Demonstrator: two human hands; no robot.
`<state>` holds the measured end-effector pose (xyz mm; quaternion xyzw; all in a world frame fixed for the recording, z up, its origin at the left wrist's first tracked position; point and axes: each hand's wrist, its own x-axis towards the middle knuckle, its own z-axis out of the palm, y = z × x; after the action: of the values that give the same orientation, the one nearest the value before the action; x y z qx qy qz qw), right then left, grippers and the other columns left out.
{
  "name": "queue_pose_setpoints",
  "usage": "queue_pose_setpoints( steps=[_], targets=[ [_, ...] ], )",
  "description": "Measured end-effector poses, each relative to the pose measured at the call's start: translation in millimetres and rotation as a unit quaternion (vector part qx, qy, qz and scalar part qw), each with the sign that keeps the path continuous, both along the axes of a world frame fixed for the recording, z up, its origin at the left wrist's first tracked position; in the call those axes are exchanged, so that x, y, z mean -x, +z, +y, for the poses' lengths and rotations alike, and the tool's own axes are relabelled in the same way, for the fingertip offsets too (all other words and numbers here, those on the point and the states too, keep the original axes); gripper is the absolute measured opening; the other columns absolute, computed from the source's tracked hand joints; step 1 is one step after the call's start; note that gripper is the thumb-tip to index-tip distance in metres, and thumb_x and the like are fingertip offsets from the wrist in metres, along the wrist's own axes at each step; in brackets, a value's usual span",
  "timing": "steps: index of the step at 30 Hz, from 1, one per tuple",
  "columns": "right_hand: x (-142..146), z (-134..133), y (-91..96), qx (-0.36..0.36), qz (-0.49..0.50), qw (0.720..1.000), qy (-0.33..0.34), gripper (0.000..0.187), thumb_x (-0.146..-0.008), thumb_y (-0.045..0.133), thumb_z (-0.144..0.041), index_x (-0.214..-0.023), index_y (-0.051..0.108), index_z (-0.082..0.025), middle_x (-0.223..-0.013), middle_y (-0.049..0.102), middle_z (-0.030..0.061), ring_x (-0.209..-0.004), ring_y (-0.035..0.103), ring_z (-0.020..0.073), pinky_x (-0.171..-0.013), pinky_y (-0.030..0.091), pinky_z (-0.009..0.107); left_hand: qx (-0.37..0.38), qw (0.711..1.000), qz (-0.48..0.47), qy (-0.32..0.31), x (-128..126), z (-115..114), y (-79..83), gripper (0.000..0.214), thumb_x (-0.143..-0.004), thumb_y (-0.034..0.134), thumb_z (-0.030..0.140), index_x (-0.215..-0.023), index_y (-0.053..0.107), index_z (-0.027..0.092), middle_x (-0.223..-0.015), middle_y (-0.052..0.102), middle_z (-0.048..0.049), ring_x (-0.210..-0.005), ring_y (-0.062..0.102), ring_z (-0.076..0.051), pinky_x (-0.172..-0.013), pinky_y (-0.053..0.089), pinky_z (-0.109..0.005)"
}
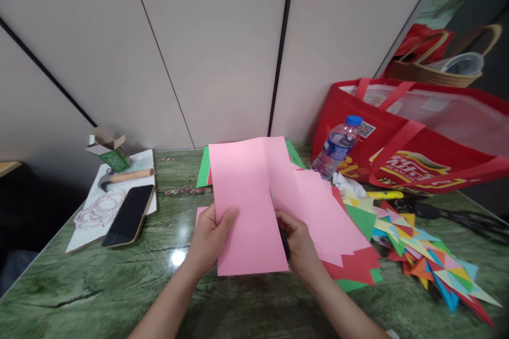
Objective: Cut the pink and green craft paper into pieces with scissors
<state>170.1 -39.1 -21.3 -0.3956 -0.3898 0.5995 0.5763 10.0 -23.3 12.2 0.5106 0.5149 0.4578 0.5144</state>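
Note:
A pink sheet of paper (246,185) is raised above the table, its left edge pinched in my left hand (211,235) with the thumb on top. My right hand (296,243) is closed around scissors (284,244); a black handle shows, and a sliver of blade appears at the paper's middle line. From the near edge up to that blade the sheet is cut, while its far part is still joined along a crease. Right of my right hand lies a fanned stack of pink sheets (324,212), with red sheets (358,266) and green ones beneath.
At left, a phone (129,216), a beaded string (99,209), a wooden-handled hammer (131,175) and a small green box (113,156) sit together. A water bottle (336,148), a red shopping bag (397,137) and folded coloured paper pieces (433,262) occupy the right. A wall panel (222,53) borders the back.

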Motion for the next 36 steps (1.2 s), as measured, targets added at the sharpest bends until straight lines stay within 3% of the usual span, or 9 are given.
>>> queue_pose_setpoints(
  steps=[7, 10, 16, 22, 36],
  targets=[
    [-1.1, -0.8, 3.7, 0.012, -0.004, 1.0, 0.003, 0.018, -0.053, 0.075, -0.019, -0.07, 0.067, -0.02, -0.069, 0.071, -0.0007, -0.063, 0.063, 0.0178, -0.058, 0.05, 0.027, 0.018, 0.994, -0.105, -0.026, 2.6, 2.0, 1.0, 0.026, -0.071, 0.066, 0.034, -0.092, 0.06, 0.019, -0.077, 0.064, -0.0013, -0.067, 0.058, -0.014, -0.058, 0.048, -0.024],
    [0.0, -1.5, 3.4, 0.004, -0.011, 1.0, 0.024, 0.02, -0.051, 0.076, -0.017, -0.068, 0.065, -0.02, -0.068, 0.07, -0.0016, -0.064, 0.063, 0.0173, -0.059, 0.049, 0.026, 0.014, 0.99, -0.142, -0.004, 4.8, 4.9, 2.9, 0.027, -0.069, 0.068, 0.034, -0.09, 0.061, 0.019, -0.077, 0.065, -0.0014, -0.066, 0.058, -0.014, -0.059, 0.049, -0.025],
    [3.4, -3.6, 2.9, -0.015, -0.041, 0.998, 0.048, 0.018, -0.057, 0.072, -0.019, -0.074, 0.065, -0.02, -0.074, 0.07, -0.0004, -0.068, 0.063, 0.0176, -0.06, 0.048, 0.026, 0.036, 0.996, -0.047, 0.06, 8.0, 6.7, 0.3, 0.028, -0.067, 0.066, 0.041, -0.073, 0.058, 0.015, -0.06, 0.059, 0.0012, -0.048, 0.05, -0.01, -0.042, 0.039, -0.02],
    [5.3, -3.9, 3.5, -0.032, -0.01, 0.999, 0.04, 0.023, -0.059, 0.071, -0.018, -0.081, 0.064, -0.021, -0.084, 0.07, 0.0024, -0.077, 0.064, 0.0207, -0.061, 0.049, 0.027, 0.03, 0.999, 0.002, 0.03, 6.0, 4.2, 7.1, 0.027, -0.067, 0.065, 0.04, -0.065, 0.057, 0.015, -0.056, 0.054, 0.0034, -0.046, 0.044, -0.009, -0.041, 0.035, -0.018],
    [3.4, -3.6, 5.1, -0.014, 0.0, 0.999, 0.037, 0.025, -0.058, 0.071, -0.016, -0.081, 0.065, -0.021, -0.079, 0.069, 0.0016, -0.077, 0.063, 0.0201, -0.059, 0.048, 0.026, -0.037, 0.991, 0.125, 0.026, 7.2, 4.6, 6.8, 0.028, -0.072, 0.057, 0.04, -0.061, 0.052, 0.015, -0.059, 0.046, 0.0038, -0.051, 0.038, -0.009, -0.043, 0.031, -0.018]
  ],
)
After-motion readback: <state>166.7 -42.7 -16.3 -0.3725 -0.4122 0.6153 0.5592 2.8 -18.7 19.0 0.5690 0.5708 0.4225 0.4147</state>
